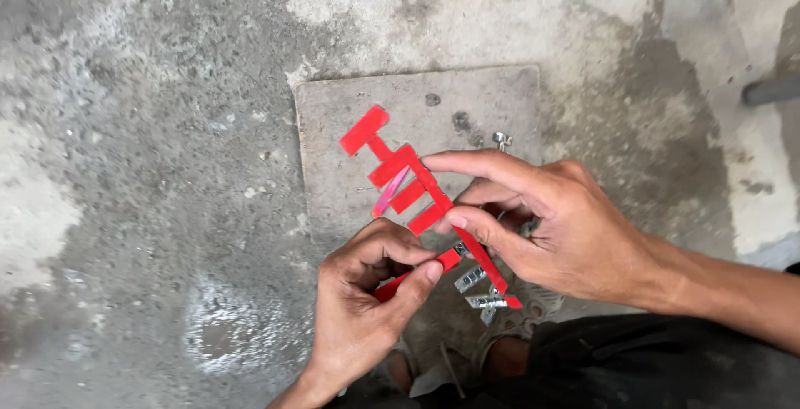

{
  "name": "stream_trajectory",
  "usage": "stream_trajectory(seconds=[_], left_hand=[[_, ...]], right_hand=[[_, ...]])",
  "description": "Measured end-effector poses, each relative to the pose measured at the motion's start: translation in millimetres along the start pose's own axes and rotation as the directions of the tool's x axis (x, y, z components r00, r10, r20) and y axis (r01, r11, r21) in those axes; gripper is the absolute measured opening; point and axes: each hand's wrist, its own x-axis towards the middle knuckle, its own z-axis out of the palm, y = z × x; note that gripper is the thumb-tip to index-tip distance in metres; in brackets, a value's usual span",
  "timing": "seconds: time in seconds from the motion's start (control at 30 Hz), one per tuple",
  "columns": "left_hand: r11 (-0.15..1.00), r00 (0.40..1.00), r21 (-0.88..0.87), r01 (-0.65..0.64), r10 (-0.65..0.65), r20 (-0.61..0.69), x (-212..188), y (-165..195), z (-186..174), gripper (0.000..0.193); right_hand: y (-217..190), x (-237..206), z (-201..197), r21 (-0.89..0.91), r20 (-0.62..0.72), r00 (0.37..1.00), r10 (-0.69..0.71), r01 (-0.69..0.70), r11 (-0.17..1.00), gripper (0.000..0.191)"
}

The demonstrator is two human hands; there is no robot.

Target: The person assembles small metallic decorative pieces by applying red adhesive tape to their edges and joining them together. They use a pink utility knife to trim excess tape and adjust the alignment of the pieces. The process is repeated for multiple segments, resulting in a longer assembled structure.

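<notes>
Above concrete floor (125,167) and flat slab (333,126), right hand (567,234) pinches the red frame (417,188) while left hand (367,301) clamps a red strip (446,261); better to keep both steady.

A flat, square grey stone slab (350,184) lies on the rough, stained concrete floor (150,167). On the slab's far right part sits a small metal screw (501,139), with a dark round spot to its left. Just beyond the slab's near edge lie a few short silvery metal pieces (483,292). Far off to the slab's right, a dark grey bar (771,91) reaches in from the edge of view.
</notes>
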Motion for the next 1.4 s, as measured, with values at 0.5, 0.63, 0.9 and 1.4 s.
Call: stream_trajectory(seconds=[0.5,0.63,0.9,1.4], left_hand=[[0.998,0.996,0.044,0.036,-0.033,-0.080,-20,1,6,0.019],[0.996,0.991,0.026,0.087,-0.084,-0.107,-24,2,6,0.018],[0.986,0.995,0.150,-0.068,0.078,-0.061,-32,6,3,0.017],[0.679,0.899,0.664,-0.315,0.438,-0.022,-27,19,5,0.027]], right_hand=[[2,-2,8,0.073,0.035,0.999,-0.018,0.015,0.997,0.046],[6,-4,11,0.093,0.048,0.997,-0.061,0.057,0.994,0.046],[9,-7,16,0.074,0.017,0.994,-0.108,0.107,0.992,0.045],[-1,-6,16,-0.061,-0.104,0.988,-0.115,0.109,0.992,0.046]])
